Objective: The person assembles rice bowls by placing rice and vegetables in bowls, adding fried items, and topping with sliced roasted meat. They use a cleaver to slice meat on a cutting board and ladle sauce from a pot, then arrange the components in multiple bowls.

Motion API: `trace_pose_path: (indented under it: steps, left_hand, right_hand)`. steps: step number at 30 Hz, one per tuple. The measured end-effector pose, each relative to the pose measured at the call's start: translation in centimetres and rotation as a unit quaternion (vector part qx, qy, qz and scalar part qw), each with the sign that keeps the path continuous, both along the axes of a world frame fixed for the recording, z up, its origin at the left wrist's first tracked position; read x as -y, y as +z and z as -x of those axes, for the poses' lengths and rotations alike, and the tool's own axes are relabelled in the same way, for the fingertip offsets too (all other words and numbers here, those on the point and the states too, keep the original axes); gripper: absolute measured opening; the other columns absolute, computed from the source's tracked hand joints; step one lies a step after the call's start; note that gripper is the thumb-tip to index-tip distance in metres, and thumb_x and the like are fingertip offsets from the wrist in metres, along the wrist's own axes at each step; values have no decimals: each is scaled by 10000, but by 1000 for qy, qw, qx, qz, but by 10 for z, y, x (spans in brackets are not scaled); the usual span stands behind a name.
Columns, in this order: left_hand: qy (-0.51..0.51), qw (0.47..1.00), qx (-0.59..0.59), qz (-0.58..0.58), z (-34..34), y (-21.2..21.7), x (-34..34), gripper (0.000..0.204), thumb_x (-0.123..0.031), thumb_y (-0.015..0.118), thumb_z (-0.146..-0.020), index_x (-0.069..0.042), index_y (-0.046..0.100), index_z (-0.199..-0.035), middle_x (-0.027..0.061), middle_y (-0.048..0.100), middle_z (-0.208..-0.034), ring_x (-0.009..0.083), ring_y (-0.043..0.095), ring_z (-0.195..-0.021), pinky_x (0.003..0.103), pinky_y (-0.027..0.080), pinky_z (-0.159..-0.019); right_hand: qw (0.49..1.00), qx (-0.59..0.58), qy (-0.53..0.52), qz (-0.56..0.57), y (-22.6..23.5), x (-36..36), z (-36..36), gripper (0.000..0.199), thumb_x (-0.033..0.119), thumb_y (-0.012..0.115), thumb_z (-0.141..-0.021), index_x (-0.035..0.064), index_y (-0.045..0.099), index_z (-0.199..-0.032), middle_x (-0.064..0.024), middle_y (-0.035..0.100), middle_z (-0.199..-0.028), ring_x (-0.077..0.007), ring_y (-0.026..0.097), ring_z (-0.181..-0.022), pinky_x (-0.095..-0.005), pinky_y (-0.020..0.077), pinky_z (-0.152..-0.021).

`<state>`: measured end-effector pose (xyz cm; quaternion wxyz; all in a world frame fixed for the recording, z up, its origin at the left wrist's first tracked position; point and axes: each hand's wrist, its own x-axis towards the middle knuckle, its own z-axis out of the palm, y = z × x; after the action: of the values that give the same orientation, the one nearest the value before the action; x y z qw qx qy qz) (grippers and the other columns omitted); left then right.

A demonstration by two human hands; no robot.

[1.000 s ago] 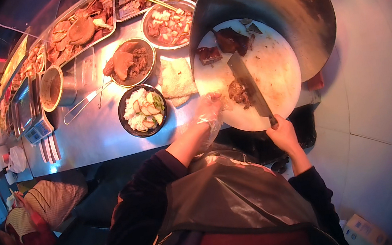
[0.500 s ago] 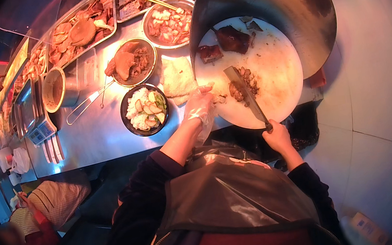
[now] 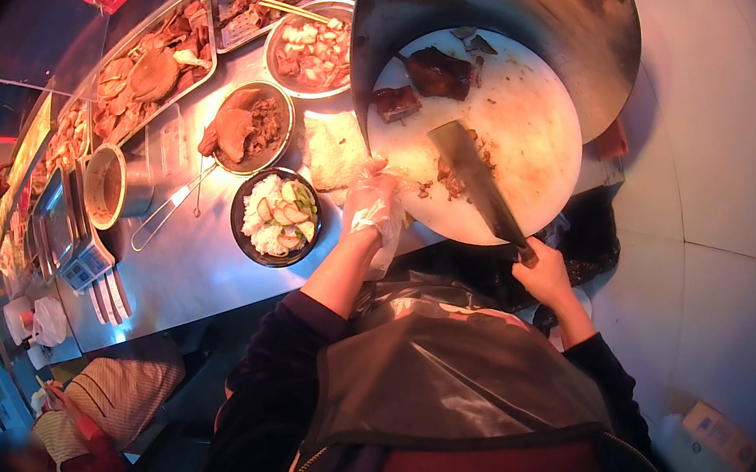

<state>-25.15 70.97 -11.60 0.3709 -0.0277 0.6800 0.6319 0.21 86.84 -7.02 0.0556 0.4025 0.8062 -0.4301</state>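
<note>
My right hand (image 3: 541, 273) is closed round the handle of a cleaver (image 3: 476, 179). The blade slants up and left across the round white chopping board (image 3: 541, 155), over a small heap of chopped meat (image 3: 452, 179). At the board's left edge is my left hand (image 3: 368, 206), in a loose clear plastic glove. Its fingers look curled in, and nothing shows in them. Two dark roasted meat pieces, a larger (image 3: 438, 73) and a smaller (image 3: 396, 104), lie on the board's far part. Left of my left hand stands a black bowl (image 3: 241, 241) of rice and sliced vegetables.
A curved metal guard (image 3: 549, 9) rises behind the board. A folded cloth (image 3: 334, 145) lies beside it. Farther off are bowls of meat (image 3: 252, 128) and chopped pieces (image 3: 313, 50), a meat tray (image 3: 152, 70), a pot (image 3: 105, 185) and a scale (image 3: 87, 262). Another person (image 3: 104, 419) is at lower left.
The cleaver has turned so that more of its flat side shows, still over the chopped meat. My left hand stays by the board's edge. The whole view has shifted slightly.
</note>
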Motion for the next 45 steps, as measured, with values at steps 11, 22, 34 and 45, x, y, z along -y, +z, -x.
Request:
trace_pose_path:
  steps: [11,22,34,45]
  left_hand:
    - [-142,950,-259,107,-27,-14,-51,432,-145,543,-802,-1,540,-1210,209,591,-1133,309,581,-1059,356,445,-927]
    - [-434,717,-530,128,5,8,-150,737,-374,612,-795,16,357,-1366,264,449,-1308,386,444,-1217,440,336,-1038]
    - [-270,829,-478,103,-23,-12,-96,812,-425,662,-762,58,363,-1342,305,379,-1358,417,363,-1282,443,310,-1062]
    - [-114,860,-458,195,9,38,163,803,-372,688,-698,65,404,-1309,309,340,-1373,468,324,-1283,512,271,-1065]
  right_hand:
    - [738,-217,-358,529,-77,28,-65,129,-45,542,-784,58,468,-805,-75,478,-624,-163,438,-431,-287,379,-415]
    - [696,-255,-329,585,-99,14,-42,125,0,543,-806,87,454,-809,-66,477,-600,-167,443,-418,-305,376,-431]
    - [751,-251,-277,544,-83,94,32,132,-22,557,-810,63,456,-796,-51,497,-636,-141,475,-434,-270,391,-394]
    - [789,-66,-6,611,-38,189,75,135,-27,603,-770,34,486,-799,-67,522,-615,-134,484,-460,-271,396,-428]
